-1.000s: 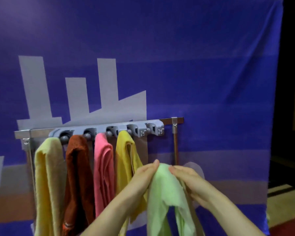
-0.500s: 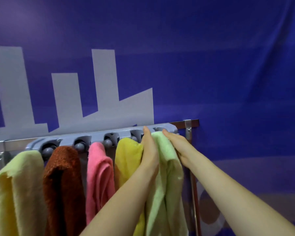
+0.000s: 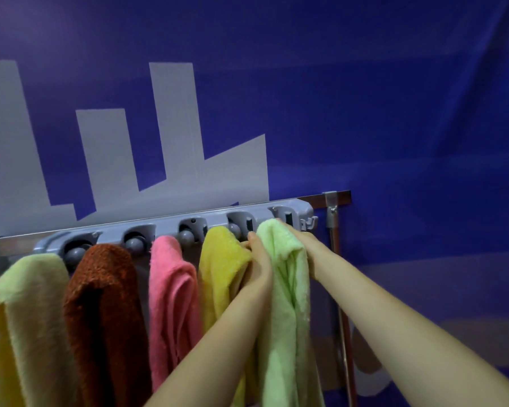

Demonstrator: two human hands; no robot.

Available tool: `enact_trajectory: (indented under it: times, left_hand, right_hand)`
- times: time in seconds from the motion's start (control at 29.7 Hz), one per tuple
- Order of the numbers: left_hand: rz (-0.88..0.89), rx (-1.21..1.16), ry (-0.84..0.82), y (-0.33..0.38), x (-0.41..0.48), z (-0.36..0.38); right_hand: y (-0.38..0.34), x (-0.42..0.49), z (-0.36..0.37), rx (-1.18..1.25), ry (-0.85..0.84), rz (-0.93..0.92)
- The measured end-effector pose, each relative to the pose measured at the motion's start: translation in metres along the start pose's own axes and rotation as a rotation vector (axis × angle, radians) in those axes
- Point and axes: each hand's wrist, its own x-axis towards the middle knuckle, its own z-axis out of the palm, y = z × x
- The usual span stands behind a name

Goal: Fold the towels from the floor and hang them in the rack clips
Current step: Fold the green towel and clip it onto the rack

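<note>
Indoors, blue backdrop (image 3: 394, 113) behind rack (image 3: 165, 225); left hand (image 3: 258, 261) and right hand (image 3: 304, 245) clenched round green towel (image 3: 282, 318).

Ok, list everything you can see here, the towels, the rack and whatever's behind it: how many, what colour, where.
pale yellow terry towel: one, pale yellow, far left clip
rust-brown terry towel: one, rust brown, second clip
pink terry towel: one, pink, third clip
bright yellow terry towel: one, yellow, fourth clip
light green terry towel: one, light green, at rightmost clip
grey plastic clip rack: one, grey, five clips, along the rail
metal rail: one, silver, behind rack
metal upright post: one, silver, right end
blue fabric backdrop: one, blue with grey blocks, behind everything
left hand: grips green towel's left side
right hand: holds its right side
</note>
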Motion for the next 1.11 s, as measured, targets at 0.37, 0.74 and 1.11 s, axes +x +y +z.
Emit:
enact_trajectory:
  times: [0.37,0.74,1.11]
  left_hand:
    - [0.052,0.008,-0.016,-0.039,-0.027,-0.028]
    - [0.264,0.133,-0.114,-0.038,-0.037,-0.031]
    - [0.272,0.004,-0.361,-0.046,-0.006,-0.006]
  right_hand:
    - [0.059,-0.057,-0.006,0.233,0.022,-0.466]
    - [0.053,-0.071,-0.005,-0.005,0.138,-0.676]
    - [0.06,-0.056,-0.007,-0.153,0.119,-0.551]
